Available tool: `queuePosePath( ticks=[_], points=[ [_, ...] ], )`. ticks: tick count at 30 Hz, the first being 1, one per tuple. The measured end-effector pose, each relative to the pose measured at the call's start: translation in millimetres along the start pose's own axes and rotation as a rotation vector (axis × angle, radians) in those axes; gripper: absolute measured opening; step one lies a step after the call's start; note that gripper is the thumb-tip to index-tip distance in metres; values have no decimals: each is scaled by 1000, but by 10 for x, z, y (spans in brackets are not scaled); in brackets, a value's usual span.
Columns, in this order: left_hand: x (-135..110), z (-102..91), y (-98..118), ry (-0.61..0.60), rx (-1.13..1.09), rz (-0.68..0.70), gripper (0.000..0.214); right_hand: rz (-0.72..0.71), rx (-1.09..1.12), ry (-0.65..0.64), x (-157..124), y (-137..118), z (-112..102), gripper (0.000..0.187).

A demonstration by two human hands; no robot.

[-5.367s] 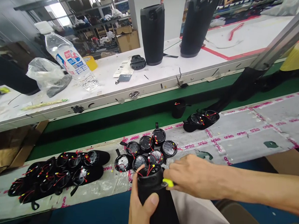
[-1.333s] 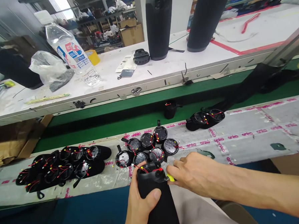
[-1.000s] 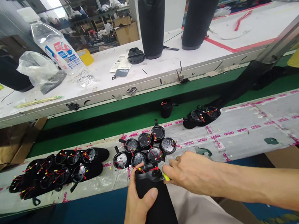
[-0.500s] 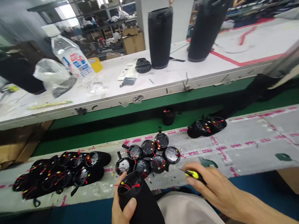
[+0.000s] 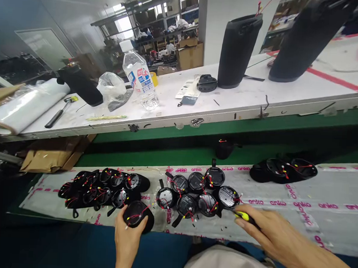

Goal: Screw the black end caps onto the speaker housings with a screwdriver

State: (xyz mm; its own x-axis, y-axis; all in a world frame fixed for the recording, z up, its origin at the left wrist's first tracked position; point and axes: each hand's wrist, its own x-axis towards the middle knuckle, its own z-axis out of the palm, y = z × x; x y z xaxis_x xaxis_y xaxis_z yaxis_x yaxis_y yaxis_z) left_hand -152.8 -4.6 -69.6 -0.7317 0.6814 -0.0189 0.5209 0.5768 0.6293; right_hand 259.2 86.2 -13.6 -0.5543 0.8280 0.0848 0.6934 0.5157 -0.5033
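Note:
My left hand (image 5: 129, 233) grips a black speaker housing (image 5: 137, 212) by its rim, with thin red wires and small connectors at its open end. It is at the near edge of the bench, right beside a group of similar housings (image 5: 104, 190). In my right hand (image 5: 266, 230) is a yellow and black utility knife (image 5: 243, 216), its tip pointing left, close to a second cluster of upright black housings (image 5: 187, 206). Red wires stick out of their round tops, and several have black strap loops.
Two more housings (image 5: 280, 169) lie to the right on the plastic-covered bench (image 5: 327, 221). On the raised white shelf (image 5: 168, 105) stand a water bottle (image 5: 141, 82), tall black speaker bodies (image 5: 239, 53), a plastic bag (image 5: 112, 86) and a roll of clear film (image 5: 24, 106).
My left hand has carried the speaker housing from near my lap leftward to the bench beside the left group. My right hand still holds the knife. The view has shifted left.

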Motion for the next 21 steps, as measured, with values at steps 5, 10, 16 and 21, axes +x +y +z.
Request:
queuePosePath(
  ticks=[5,10,16,21],
  points=[
    [385,430,-123,29,-132,31,89,171,-83,-38,531,302,-83,30],
    [587,725,-149,-1,-270,62,87,370,-318,-60,1235,886,-236,31],
    [648,808,-305,-66,-264,170,87,366,-378,-92,1844,1248,-57,31],
    [480,665,-297,-85,-108,223,98,392,-373,-121,2075,1389,218,29]
  ],
)
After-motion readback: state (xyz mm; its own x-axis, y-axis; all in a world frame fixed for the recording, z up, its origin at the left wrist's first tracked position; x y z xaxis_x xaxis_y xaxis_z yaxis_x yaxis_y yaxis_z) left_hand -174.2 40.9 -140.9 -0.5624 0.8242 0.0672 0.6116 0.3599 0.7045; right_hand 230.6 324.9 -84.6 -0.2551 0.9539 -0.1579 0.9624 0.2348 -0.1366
